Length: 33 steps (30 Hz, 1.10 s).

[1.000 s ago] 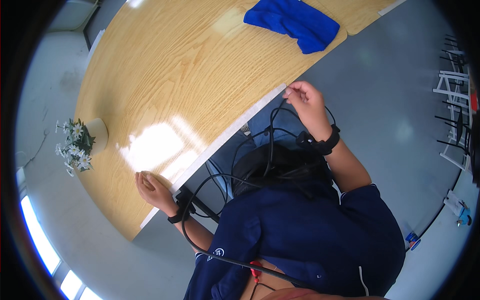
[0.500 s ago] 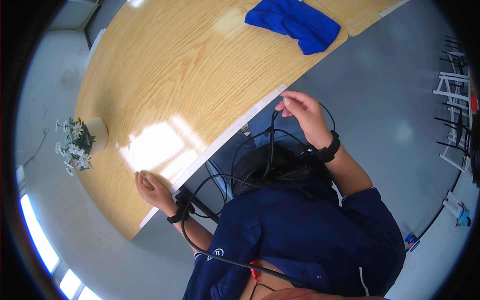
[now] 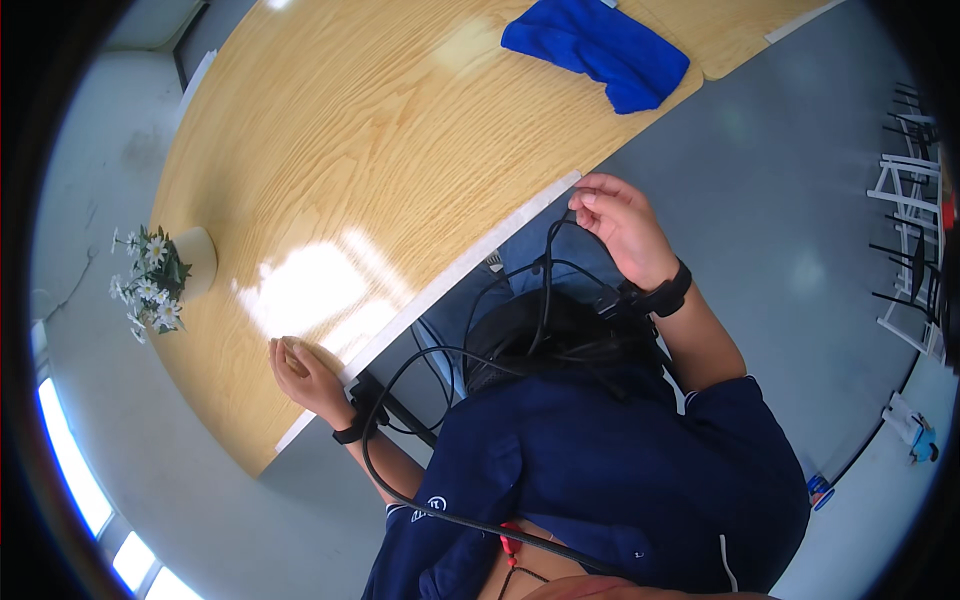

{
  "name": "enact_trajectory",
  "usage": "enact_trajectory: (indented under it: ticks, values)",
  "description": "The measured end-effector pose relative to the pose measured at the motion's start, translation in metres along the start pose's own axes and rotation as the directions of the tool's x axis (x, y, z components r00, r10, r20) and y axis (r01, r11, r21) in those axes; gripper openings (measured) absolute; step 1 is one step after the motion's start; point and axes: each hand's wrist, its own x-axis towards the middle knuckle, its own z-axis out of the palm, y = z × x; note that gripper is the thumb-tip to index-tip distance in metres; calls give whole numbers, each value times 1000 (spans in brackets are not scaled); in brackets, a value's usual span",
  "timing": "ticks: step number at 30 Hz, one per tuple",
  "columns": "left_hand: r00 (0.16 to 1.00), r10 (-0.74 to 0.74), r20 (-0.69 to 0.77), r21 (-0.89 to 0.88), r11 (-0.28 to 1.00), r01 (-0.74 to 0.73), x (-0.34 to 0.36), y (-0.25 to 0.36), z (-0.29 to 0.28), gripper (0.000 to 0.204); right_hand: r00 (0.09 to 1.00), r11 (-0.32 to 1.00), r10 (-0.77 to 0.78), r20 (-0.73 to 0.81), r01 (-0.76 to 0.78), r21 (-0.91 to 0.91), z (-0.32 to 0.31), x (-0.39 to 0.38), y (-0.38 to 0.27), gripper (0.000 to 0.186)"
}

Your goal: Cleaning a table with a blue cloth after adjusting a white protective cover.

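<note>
My left hand (image 3: 308, 380) rests on its side on the wooden table (image 3: 400, 180), near the front edge at the left. Its fingers are loosely bent and hold nothing. Just off the table's front edge, my right hand (image 3: 628, 228) hangs in the air with its palm turned inward. Those fingers are half curled, the index reaching toward the edge and the thumb close to it. A black cable (image 3: 547, 290) loops beside the right fingertips; I see no grip on it. Each wrist wears a black strap, the right one (image 3: 668, 292) with a small device.
A blue cloth (image 3: 610, 55) lies crumpled at the table's far right. White daisies (image 3: 150, 285) stand in a white pot (image 3: 197, 262) at the left edge. A black bag (image 3: 500, 325) sits on my lap among cables. White folding chairs (image 3: 905, 190) line the far right.
My right hand has shifted slightly to the right and down, its fingers still loosely curled. The left hand stays in place on the table. The whole view has shifted a little.
</note>
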Motion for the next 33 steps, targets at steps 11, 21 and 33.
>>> enact_trajectory:
  ticks: [11, 21, 33]
  values:
    - [1000, 17, -12, -21, 1000, -17, 3, -6, 3, 29, 990, 963, 92, 110, -116, 242, -6, -3, -19, 22]
    - [999, 38, -26, -9, 999, -38, 4, -4, 1, 28, 811, 851, -482, -333, 341, -400, -28, -6, -65, 29]
    - [993, 52, -105, -26, 998, -55, 2, -10, 9, 28, 598, -515, -547, 586, 311, -799, -13, 48, -107, 37]
